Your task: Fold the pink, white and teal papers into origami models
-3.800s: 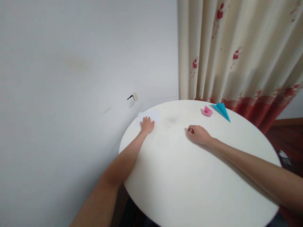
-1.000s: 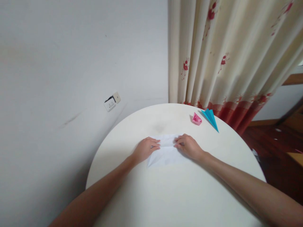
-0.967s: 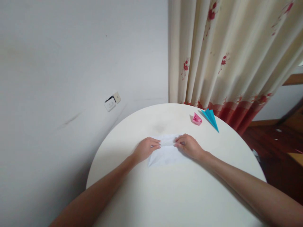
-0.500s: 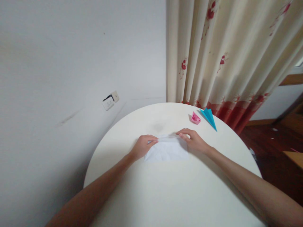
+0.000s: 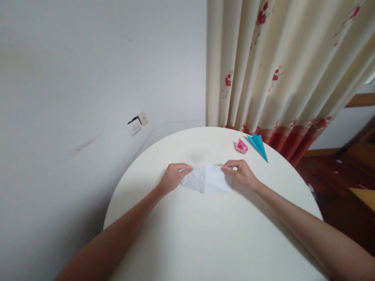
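Paper (image 5: 206,179), white and creased down its middle, is over the round table (image 5: 211,234). Your left hand (image 5: 172,178) pinches its far left corner, thumb closed against fingers; your right hand (image 5: 241,173) likewise grips the far right. Pink origami (image 5: 241,146) and a blue dart (image 5: 258,147) lie far right.

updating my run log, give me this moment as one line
left hand: pinches white paper | right hand: pinches its other end | pink folded paper, blue folded paper: on table
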A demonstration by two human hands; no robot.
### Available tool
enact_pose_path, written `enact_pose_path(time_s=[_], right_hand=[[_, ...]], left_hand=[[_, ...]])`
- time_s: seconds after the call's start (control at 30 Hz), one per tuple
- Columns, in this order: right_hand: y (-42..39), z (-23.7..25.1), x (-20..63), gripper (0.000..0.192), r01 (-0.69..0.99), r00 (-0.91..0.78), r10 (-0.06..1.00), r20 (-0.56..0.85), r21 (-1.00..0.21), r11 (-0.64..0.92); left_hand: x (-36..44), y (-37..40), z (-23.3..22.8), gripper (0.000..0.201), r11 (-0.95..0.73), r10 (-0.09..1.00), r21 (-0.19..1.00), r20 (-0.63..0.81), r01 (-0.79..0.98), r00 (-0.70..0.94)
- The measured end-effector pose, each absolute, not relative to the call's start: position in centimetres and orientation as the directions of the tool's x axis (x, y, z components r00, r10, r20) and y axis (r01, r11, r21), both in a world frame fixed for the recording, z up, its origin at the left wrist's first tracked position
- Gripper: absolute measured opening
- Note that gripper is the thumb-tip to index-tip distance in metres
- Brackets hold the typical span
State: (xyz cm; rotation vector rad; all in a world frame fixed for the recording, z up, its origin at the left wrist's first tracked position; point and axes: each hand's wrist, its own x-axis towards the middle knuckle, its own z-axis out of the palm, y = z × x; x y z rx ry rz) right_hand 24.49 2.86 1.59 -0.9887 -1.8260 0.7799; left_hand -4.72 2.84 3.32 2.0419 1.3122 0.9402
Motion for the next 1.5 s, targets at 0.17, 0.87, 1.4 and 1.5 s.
enact_pose_path(time_s=[0.17,0.87,1.4,1.5], right_hand=[[2.2,1.8,24.1,0.035,0.281,-0.244,0.886,0.395,-0.845,0.454],[2.3,0.4,24.0,0.034,0.47,-0.6,0.717,0.355,-0.568,0.675],[0.6,3.8,24.5,0.05,0.282,-0.443,0.87,0.216,-0.887,0.365],[0.3,3.6,24.2,0.051,0.254,-0.393,0.907,0.153,-0.93,0.267]], left_hand=[[-4.5,2.7,3.5,0.03,-0.356,0.932,0.791,0.259,0.499,0.253],[-5.8,4.1,1.2,0.024,-0.69,0.704,0.538,0.344,0.484,0.622],[-5.2,1.6,4.8,0.041,-0.223,0.948,0.889,0.104,0.399,0.3],[-4.7,1.3,4.5,0.042,-0.082,0.964,0.963,0.011,0.258,0.266]])
